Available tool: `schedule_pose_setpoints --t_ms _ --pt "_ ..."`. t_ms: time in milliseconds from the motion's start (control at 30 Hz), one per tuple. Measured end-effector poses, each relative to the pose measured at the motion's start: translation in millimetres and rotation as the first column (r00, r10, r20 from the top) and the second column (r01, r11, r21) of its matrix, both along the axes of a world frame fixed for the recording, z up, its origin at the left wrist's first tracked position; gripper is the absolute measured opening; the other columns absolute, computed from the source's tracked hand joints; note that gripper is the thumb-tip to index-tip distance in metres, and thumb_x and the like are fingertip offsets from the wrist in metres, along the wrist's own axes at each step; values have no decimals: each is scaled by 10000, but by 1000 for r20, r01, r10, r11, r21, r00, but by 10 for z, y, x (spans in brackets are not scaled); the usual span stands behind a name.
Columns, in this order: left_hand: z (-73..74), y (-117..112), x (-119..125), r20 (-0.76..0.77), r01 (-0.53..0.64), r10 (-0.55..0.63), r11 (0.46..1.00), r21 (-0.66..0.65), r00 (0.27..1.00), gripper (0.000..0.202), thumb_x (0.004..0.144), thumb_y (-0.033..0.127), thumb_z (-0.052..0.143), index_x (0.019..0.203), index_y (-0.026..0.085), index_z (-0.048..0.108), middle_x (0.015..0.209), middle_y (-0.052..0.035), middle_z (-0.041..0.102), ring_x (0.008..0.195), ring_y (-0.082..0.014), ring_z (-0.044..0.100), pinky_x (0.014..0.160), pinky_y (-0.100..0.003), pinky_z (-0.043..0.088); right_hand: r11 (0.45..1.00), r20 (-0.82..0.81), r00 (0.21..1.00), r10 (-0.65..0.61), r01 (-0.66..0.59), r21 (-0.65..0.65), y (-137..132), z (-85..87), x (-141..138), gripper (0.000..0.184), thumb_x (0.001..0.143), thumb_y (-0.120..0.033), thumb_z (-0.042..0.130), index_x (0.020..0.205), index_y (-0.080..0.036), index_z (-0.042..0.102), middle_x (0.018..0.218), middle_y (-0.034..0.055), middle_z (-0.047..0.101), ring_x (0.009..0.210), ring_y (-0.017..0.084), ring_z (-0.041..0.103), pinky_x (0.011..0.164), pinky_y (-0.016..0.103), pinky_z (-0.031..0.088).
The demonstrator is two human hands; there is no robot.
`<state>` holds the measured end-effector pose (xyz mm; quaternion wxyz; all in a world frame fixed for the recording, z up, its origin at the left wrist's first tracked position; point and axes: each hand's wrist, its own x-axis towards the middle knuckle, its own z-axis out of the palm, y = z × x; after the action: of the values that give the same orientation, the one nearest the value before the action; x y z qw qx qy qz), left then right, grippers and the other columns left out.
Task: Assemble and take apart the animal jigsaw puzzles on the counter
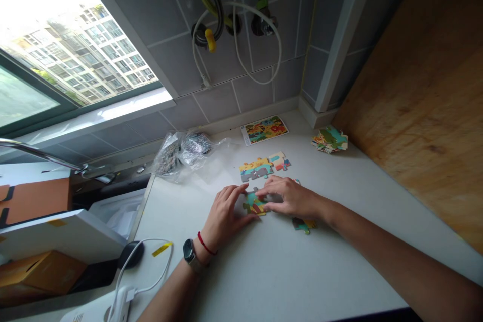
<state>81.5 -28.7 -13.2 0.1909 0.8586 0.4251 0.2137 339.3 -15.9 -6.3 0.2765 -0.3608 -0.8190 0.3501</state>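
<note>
Cardboard jigsaw puzzle pieces lie on the white countertop (241, 271). My left hand (226, 216) curls round the left side of a green, yellow and teal puzzle piece (255, 202), index fingertip by its top edge and thumb at its bottom edge. From the right, my right hand (290, 198) grips at the same piece with bent fingers and thumb, covering part of it. Just beyond are joined puzzle pieces (256, 168), with a red and blue piece (281, 161) at their right end. Another dark and yellow piece (303, 225) shows partly beneath my right wrist.
A stack of puzzle pieces (330, 140) sits near the wooden board (418, 95). Against the tiled wall lie a picture card (265, 130) and clear plastic bags (183, 153). Left are a faucet (96, 171), an orange box (39, 274) and a white cable (168, 266).
</note>
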Motion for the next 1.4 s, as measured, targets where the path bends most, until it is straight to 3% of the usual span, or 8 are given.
schedule_pose_setpoints --t_ms 100,233,433,600,733,867,967,1400 --pt "-2 -7 -5 -3 -4 4 1000 -4 1000 680 896 524 767 1473 261 523 1316 -142 678 1203 -331 640 1033 -519 520 999 -35 999 -5 6 38 -8 -7 -7 293 909 -138 687 1140 -280 799 1025 45 785 1024 238 690 960 380 556" --pt "-34 -21 -4 19 38 -39 999 5 999 760 919 464 756 1565 270 405 1473 -143 603 1366 -330 553 1141 -529 452 989 -10 997 -77 78 127 27 -29 38 326 916 -102 648 1171 -256 781 1085 72 756 1066 254 670 1008 422 538" --pt "-13 14 -37 128 67 -62 997 -33 990 655 927 366 757 1506 290 460 1355 -109 683 1313 -300 600 1133 -505 465 986 32 997 -76 71 153 37 -29 51 382 930 -62 575 1210 -238 765 1088 86 744 1054 253 659 1008 428 537" --pt "191 166 -323 115 120 -116 992 -29 987 507 926 325 756 1400 279 581 1354 -95 669 1267 -267 615 1091 -444 505 993 70 994 -78 71 93 -25 11 -13 357 953 -243 698 1307 -206 701 1243 109 715 1182 273 628 1071 443 507" --pt "288 241 -499 14 159 -159 984 -78 987 449 914 314 770 1348 291 655 1282 -76 700 1194 -254 633 1055 -433 518 996 220 976 -9 -10 84 -70 22 -69 505 805 -376 889 1264 -238 730 1305 103 686 1243 330 583 1069 504 499" --pt "286 228 -492 -77 198 -206 976 -91 976 266 893 263 774 1150 332 793 1260 -59 687 1155 -257 628 1031 -438 517 994 264 965 -3 -26 106 -72 5 -74 288 853 -338 847 1126 -264 791 1272 89 683 1235 321 579 1062 510 494" --pt "280 205 -468 -114 185 -194 979 -86 974 268 876 251 783 1123 351 816 1269 -61 671 1137 -262 625 1019 -447 515 992 252 967 -22 -10 128 -63 -8 -57 176 890 -288 795 1064 -266 808 1195 82 685 1161 290 604 1032 481 509" --pt "285 163 -413 -153 178 -183 983 -46 971 203 888 287 780 1069 358 839 1242 -74 675 1102 -269 640 994 -466 520 991 256 966 -38 3 134 -55 -19 -57 151 859 -280 805 1007 -252 814 1132 76 666 1085 278 628 983 465 523"
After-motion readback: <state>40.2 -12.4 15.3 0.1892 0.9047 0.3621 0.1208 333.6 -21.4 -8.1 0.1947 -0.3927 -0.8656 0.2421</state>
